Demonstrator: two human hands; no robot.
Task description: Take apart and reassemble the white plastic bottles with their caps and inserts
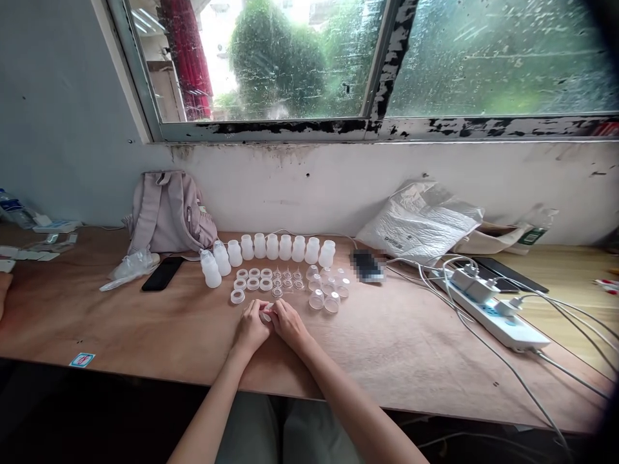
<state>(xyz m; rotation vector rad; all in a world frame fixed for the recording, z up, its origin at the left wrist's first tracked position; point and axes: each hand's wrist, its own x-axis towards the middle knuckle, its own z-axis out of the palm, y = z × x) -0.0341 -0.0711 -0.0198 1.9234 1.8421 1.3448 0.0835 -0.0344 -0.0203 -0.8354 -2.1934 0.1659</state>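
Note:
My left hand [252,327] and my right hand [289,322] meet near the middle of the table. Their fingers are closed on a small translucent white bottle ring [266,316], largely covered by the fingertips; whether a nipple sits in it I cannot tell. Just beyond the hands lie several loose white bottle rings [237,296] and clear bottle nipples [287,283]. Clear dome-shaped caps [331,303] are grouped to the right of them. Behind these, a curved row of frosted baby bottles [272,247] stands upright. At its left end, two bottles [211,270] have tops fitted.
To the left are a pink backpack [164,209], a crumpled plastic bag [129,267] and a black phone [163,274]. On the right lie a blurred dark device [367,265], a silvery bag [420,222] and a power strip [498,319] with trailing cables. A sticker [82,360] marks the front edge.

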